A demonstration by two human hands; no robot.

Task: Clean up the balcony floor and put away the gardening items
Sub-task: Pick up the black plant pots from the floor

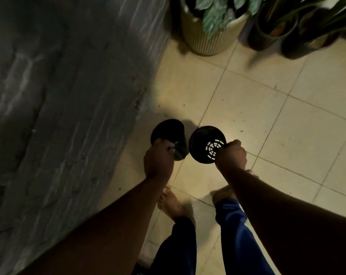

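Left hand (159, 155) and right hand (232, 153) each curl closed round the rim of a black plastic pot — left pot (168, 133), right pot (206, 144) with slotted base visible — held side by side above the tiled floor (267, 116), beside the grey wall (59, 96).

Matt black plastic pots (203, 141), rough grey wall (59, 96), glossy tiles (267, 116).
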